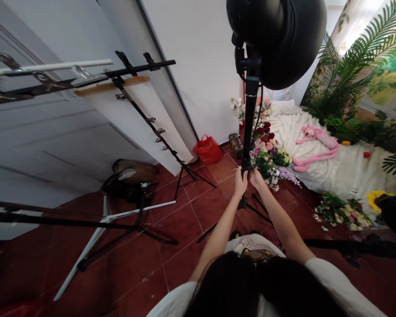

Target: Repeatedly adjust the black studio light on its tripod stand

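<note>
In front of me a black light stand [249,110] rises upright, with a large black studio lamp [290,39] on its top. My left hand [240,182] is closed around the lower part of the pole from the left. On the other side, my right hand [256,178] grips at the same height, near a black collar [247,165]. Parts of the fingers are hidden behind the pole and each other. Below my hands, the stand's black legs [255,210] spread over the floor. A thin cable runs down beside the pole.
To the left, a black backdrop stand [145,112] holds a clipped white sheet [152,101]. A red bag [208,149] lies by the wall. Stand legs [119,222] cross the tiles. Artificial flowers [267,145] and a pink plush toy [320,143] on white fabric [359,171] are at right.
</note>
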`<state>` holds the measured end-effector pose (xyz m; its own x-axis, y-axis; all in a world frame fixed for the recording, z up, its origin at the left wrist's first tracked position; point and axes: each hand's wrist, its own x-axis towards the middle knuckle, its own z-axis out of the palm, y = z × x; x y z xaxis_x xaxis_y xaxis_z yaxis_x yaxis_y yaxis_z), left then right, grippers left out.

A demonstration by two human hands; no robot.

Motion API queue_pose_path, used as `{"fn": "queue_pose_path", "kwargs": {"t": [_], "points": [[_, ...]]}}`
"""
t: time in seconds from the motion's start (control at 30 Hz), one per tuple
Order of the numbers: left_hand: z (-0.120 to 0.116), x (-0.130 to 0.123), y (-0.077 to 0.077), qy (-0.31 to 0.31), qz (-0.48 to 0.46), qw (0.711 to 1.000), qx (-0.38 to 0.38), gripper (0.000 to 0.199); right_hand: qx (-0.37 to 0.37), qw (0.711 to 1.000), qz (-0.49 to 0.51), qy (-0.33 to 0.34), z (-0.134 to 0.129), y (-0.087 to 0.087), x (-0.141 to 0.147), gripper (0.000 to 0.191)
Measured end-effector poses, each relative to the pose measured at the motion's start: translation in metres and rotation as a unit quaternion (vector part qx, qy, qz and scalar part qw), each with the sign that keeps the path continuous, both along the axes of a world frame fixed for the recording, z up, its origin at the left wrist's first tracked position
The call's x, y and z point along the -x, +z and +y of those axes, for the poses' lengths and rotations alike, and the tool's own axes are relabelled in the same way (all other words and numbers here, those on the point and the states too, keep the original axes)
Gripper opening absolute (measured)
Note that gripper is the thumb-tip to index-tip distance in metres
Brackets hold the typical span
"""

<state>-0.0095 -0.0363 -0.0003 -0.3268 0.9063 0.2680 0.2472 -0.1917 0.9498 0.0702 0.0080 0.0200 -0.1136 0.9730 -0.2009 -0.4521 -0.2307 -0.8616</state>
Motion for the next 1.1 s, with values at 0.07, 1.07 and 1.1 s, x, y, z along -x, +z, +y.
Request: {"fn": "queue_pose_path", "kwargs": {"t": [0.07,1.07,1.1], "points": [[0.000,-0.001,0.000,-0.001,0.001,1.000,-0.004,0.053,0.001,0.999,-0.022,-0.032,0.001,0.001,0.004,0.032],[-0.075,-0.214,-0.025,-0.587,-0.057,0.798,0.128,0.038,0.144,0.884,0.202,-0.395,-0.237,-0.047,-0.215,0.010],[-0.081,-0.228,-0.017,-0.616,-0.057,0.777,0.116,0.038,0.133,0.873,0.222,-0.412,-0.248,-0.042,-0.219,0.011]]}}
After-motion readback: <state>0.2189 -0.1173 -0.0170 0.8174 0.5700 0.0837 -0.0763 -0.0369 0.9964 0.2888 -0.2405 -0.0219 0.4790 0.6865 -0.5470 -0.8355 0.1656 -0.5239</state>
